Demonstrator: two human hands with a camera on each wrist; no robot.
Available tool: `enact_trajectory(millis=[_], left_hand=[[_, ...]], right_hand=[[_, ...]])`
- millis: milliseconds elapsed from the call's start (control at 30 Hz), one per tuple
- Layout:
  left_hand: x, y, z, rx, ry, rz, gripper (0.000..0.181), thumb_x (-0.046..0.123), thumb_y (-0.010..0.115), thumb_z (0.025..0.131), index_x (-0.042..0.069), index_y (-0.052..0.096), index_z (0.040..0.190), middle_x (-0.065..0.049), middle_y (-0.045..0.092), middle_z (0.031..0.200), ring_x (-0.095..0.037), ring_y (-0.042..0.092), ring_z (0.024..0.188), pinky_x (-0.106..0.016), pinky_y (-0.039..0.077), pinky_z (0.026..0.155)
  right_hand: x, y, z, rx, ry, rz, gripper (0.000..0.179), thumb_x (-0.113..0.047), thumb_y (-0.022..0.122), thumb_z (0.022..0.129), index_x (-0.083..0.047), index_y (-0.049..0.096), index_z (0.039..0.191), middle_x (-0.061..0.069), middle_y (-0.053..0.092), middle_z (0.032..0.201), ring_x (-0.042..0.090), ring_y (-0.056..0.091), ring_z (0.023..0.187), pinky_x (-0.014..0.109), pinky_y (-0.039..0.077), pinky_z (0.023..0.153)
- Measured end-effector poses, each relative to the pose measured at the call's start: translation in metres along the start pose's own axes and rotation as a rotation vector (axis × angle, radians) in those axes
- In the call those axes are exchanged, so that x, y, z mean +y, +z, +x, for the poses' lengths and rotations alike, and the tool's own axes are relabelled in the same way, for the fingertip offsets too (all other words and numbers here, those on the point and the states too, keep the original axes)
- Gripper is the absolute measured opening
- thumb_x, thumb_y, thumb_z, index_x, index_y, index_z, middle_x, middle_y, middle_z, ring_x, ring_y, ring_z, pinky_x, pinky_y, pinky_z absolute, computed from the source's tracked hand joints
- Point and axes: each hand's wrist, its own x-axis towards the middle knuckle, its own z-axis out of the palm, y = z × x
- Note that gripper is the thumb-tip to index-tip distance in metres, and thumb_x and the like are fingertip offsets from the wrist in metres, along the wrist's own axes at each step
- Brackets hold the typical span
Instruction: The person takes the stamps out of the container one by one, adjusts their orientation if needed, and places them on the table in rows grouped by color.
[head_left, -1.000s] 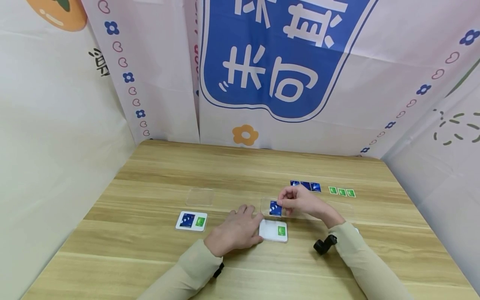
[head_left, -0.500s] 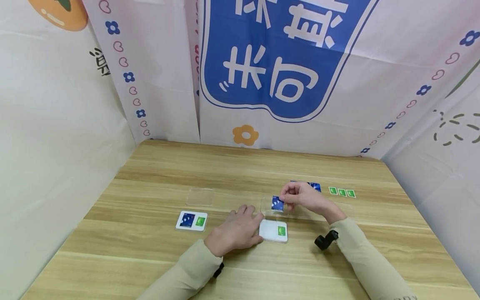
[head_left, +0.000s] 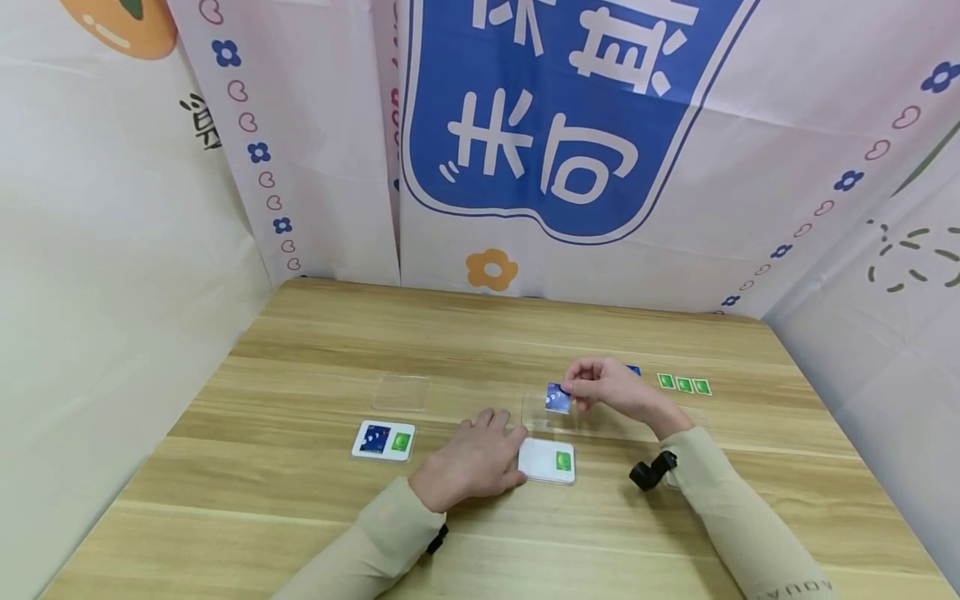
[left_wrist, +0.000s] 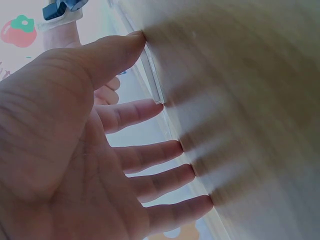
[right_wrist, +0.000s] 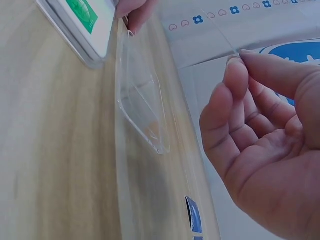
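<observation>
Head view: blue stamp (head_left: 557,399) juts from your R hand (head_left: 611,389)'s pinch; L hand (head_left: 478,458), fingers outstretched, touches card (head_left: 542,459) edge. Blue stamp's prob. v. light, thin, easily creased; hold edges only.

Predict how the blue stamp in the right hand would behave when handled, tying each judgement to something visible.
The blue stamp is probably very light, since the right hand pinches it near one edge. It may bend easily, as it looks thin edge-on in the right wrist view. It seems unlikely to roll, being flat.
</observation>
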Motion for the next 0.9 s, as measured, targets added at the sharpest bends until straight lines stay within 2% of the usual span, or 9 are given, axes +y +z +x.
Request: enact_trajectory(millis=[133,433,700,900], left_hand=[[0.000,0.000,0.000,0.005,0.002,0.009,0.054,0.054,0.061,0.091,0.019,0.052,0.132,-0.009,0.049,0.135,-0.028,0.047,0.127,-0.050,0.048,0.098],[0.000,-0.002,0.001,0.009,0.002,0.005,0.053,0.054,0.061,0.091,0.019,0.052,0.130,-0.009,0.050,0.134,-0.028,0.047,0.126,-0.050,0.047,0.098],[0.000,-0.001,0.000,0.010,0.004,-0.006,0.052,0.053,0.062,0.091,0.018,0.053,0.129,-0.009,0.050,0.134,-0.028,0.047,0.127,-0.050,0.047,0.098],[0.000,-0.001,-0.001,0.004,-0.001,-0.009,0.052,0.053,0.062,0.091,0.018,0.053,0.130,-0.009,0.050,0.134,-0.028,0.047,0.127,-0.050,0.047,0.099]], right_hand=[[0.001,-0.004,0.003,0.010,0.013,0.021,0.026,-0.029,0.069,0.092,-0.005,0.063,0.101,0.011,0.063,0.088,0.015,0.061,0.070,0.036,0.055,0.070],[0.002,-0.016,0.008,-0.027,0.026,0.137,0.019,-0.023,0.067,0.093,-0.005,0.063,0.100,0.003,0.063,0.084,0.011,0.059,0.069,0.027,0.052,0.066],[0.001,-0.020,0.013,-0.025,0.019,0.097,0.022,-0.022,0.066,0.094,-0.003,0.061,0.101,0.005,0.062,0.085,0.012,0.059,0.068,0.028,0.054,0.066],[0.003,-0.025,0.018,-0.012,0.024,0.082,0.017,-0.019,0.065,0.095,-0.003,0.062,0.100,0.006,0.062,0.084,0.013,0.059,0.069,0.028,0.054,0.066]])
